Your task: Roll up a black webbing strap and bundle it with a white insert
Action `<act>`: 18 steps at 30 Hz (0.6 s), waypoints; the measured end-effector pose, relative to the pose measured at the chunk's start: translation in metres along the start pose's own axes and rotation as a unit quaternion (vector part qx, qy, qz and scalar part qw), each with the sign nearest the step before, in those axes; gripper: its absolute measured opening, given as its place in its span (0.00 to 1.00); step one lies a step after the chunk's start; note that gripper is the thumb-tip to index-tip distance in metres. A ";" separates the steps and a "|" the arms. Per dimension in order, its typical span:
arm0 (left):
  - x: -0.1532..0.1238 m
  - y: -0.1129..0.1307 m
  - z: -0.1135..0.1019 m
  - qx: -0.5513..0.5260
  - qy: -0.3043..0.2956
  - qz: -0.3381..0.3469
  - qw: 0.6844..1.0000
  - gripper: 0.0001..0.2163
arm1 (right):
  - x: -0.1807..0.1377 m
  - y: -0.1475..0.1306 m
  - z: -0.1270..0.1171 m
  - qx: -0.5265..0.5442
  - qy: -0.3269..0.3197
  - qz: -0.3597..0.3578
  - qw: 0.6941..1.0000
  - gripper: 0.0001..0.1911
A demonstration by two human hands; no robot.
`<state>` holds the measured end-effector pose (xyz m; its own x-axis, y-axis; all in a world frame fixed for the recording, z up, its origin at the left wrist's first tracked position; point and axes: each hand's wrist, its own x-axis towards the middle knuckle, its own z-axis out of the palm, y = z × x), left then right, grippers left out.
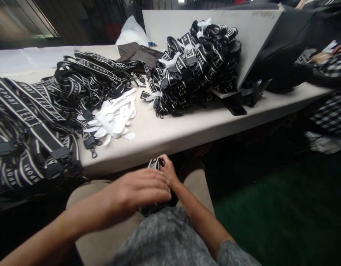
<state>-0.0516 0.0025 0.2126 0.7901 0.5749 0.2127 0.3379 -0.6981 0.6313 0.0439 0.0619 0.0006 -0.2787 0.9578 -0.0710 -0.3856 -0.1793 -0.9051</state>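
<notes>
Above my lap, my right hand [168, 170] pinches a black strap [154, 163] with white lettering and white edge lines. My left hand [144, 187] lies across in front of it, slightly blurred, its fingers pressed together and curving over the folded strap. Most of the strap is hidden behind that hand. On the table edge nearest my hands lies a pile of white paper-like strips [115, 118]. To its left spreads a heap of loose lettered straps [43, 99] with black buckles and metal clips.
Bundled straps [192, 70] tied with white strips are stacked against a white board [259, 40] on the table [148, 136]. A dark phone [235, 107] lies near the edge. Another person's checked sleeve [333, 66] shows at far right, beside a black bag [287, 48].
</notes>
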 end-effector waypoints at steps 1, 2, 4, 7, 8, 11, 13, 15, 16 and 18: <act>0.002 0.007 0.015 0.006 -0.053 0.025 0.998 0.14 | 0.003 -0.006 -0.002 0.039 0.018 -0.001 0.999 0.16; 0.002 0.012 0.030 0.013 -0.096 0.037 0.995 0.14 | 0.005 -0.014 -0.003 0.081 0.025 0.009 0.996 0.16; -0.008 0.013 0.061 0.035 -0.130 0.041 0.990 0.14 | 0.006 -0.032 -0.009 0.147 0.026 0.036 0.988 0.19; -0.043 -0.002 0.099 0.095 -0.123 0.003 0.988 0.14 | 0.001 -0.062 -0.019 0.172 0.042 0.009 0.984 0.19; -0.057 -0.009 0.109 0.118 -0.102 -0.016 0.988 0.14 | -0.001 -0.071 -0.022 0.168 0.049 -0.017 0.984 0.18; -0.090 -0.027 0.126 0.161 0.005 -0.061 0.985 0.18 | -0.007 -0.091 -0.031 0.118 0.057 -0.103 0.986 0.13; -0.094 -0.035 0.122 0.178 0.110 -0.078 0.975 0.21 | -0.009 -0.100 -0.032 0.071 0.052 -0.143 0.986 0.12; -0.081 -0.041 0.104 0.182 0.216 -0.113 0.953 0.22 | -0.009 -0.108 -0.028 0.030 0.046 -0.166 0.985 0.13; -0.070 -0.044 0.092 0.173 0.262 -0.140 0.939 0.24 | -0.008 -0.111 -0.024 0.010 0.045 -0.177 0.983 0.12; -0.046 -0.051 0.063 0.116 0.306 -0.196 0.924 0.34 | -0.005 -0.119 -0.014 -0.032 0.047 -0.205 0.977 0.11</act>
<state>-0.0724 -0.0154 0.1238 0.1711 0.8875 0.4279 0.6941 -0.4168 0.5870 0.1034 0.0812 0.1029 -0.0288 0.9630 0.2680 -0.3904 0.2360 -0.8899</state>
